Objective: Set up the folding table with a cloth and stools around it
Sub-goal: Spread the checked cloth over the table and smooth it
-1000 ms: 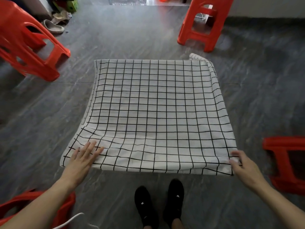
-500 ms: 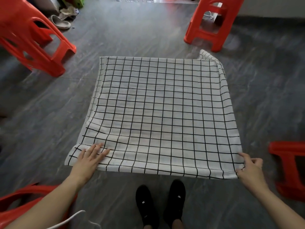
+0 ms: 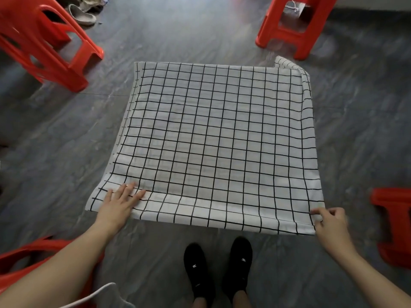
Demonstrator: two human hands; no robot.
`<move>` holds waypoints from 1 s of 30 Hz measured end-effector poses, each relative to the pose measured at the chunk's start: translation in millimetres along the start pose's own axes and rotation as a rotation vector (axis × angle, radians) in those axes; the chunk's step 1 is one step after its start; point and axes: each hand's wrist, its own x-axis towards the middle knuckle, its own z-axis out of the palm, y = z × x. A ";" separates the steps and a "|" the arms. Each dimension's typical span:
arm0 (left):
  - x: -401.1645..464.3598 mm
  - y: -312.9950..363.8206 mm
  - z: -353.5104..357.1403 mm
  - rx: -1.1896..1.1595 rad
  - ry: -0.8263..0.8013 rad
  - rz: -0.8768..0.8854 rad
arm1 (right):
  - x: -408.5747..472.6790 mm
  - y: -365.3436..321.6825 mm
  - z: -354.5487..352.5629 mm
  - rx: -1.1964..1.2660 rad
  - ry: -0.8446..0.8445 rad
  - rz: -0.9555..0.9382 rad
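Note:
A white cloth with a black grid (image 3: 211,134) covers the folding table, which is hidden beneath it; its edges hang over the sides and the far right corner is rumpled. My left hand (image 3: 117,204) lies flat with straight fingers on the near left part of the cloth. My right hand (image 3: 329,221) pinches the near right corner of the cloth. Red plastic stools stand around: one at far left (image 3: 47,47), one at far right (image 3: 293,30), one at near right (image 3: 393,225), one at near left (image 3: 26,261) under my left arm.
The floor is dark grey stone-look tile (image 3: 55,141). A sandal (image 3: 81,15) and other clutter lie at the far left. My feet in black shoes (image 3: 218,270) stand close to the table's near edge. A white cord (image 3: 97,292) shows at bottom left.
My right hand has gone from touching the near right edge to pinching the corner and drawing it out. The view has tilted slightly; my left hand stays pressed on the cloth.

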 end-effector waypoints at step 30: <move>95.5 194.0 -154.6 -0.119 0.282 0.427 | 69.7 -69.2 -0.3 0.206 -0.348 0.220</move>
